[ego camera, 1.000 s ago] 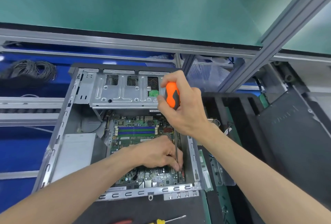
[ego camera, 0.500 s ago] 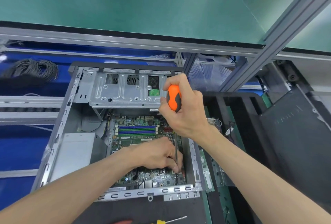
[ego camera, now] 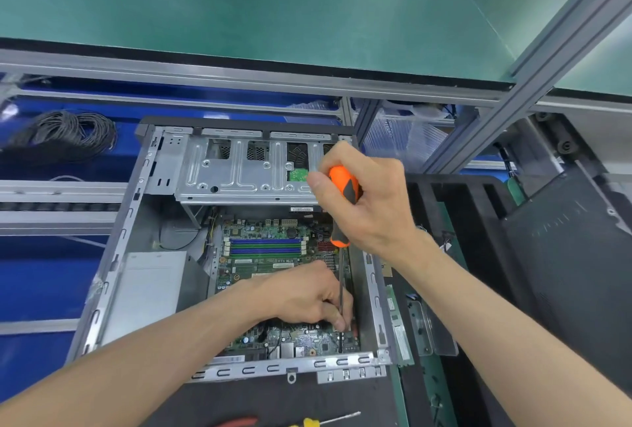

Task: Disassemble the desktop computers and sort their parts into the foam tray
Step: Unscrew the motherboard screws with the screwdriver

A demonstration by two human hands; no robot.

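Observation:
An open grey desktop case point(ego camera: 113, 255) lies in front of me with its green motherboard point(ego camera: 266, 255) exposed. My right hand point(ego camera: 369, 201) grips the orange and black handle of a screwdriver point(ego camera: 343, 187) held upright over the board's right edge. Its thin shaft runs down to the lower right corner of the board. My left hand point(ego camera: 311, 296) rests on the board there, its fingertips pinching the shaft near the tip. The tip itself is hidden behind those fingers. A black foam tray point(ego camera: 478, 221) with long slots stands to the right of the case.
A silver drive cage point(ego camera: 239, 173) spans the case's far end. A coil of black cable point(ego camera: 65, 132) lies in a blue bin at left. A dark panel point(ego camera: 574, 255) leans at right. A yellow-handled screwdriver point(ego camera: 328, 421) and a red tool handle point(ego camera: 239, 422) lie at the near edge.
My right hand has shifted its hold slightly on the screwdriver handle, as in turning it. The left hand stays at the shaft's lower end.

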